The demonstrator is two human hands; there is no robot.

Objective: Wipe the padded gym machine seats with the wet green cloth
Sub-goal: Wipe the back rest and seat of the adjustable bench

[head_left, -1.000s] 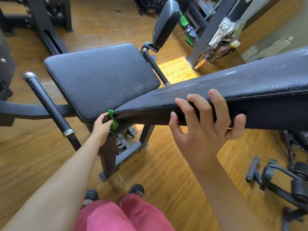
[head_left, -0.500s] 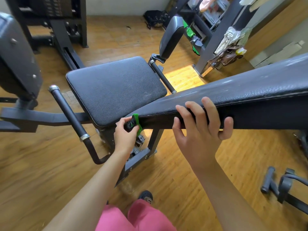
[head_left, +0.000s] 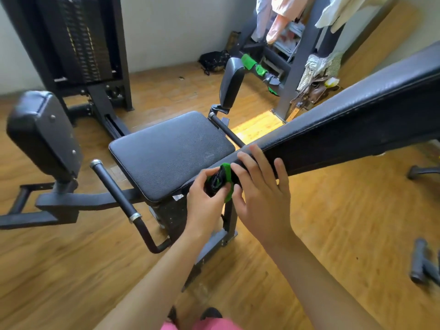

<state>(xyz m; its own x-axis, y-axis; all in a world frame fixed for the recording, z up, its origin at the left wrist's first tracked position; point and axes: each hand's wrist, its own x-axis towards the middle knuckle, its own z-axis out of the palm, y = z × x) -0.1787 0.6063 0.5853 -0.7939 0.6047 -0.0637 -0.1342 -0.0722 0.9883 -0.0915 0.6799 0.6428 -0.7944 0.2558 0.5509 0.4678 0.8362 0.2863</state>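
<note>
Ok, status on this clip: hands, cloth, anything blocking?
Left hand grips bunched green cloth at lower end of long pad. Right hand open, fingers on pad edge beside cloth. Seat pad unobstructed.

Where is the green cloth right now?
Head view, centre: the green cloth is bunched in the left hand at the lower end of the slanted pad, just right of the seat.

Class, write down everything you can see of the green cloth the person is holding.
The green cloth is bunched into a wad, bright green at its edges with a dark, blackish middle. It looks like soft fabric; wetness cannot be judged. The left hand grips it from below, and the right hand touches its right side. It sits against the lower end of the long black pad.
</note>
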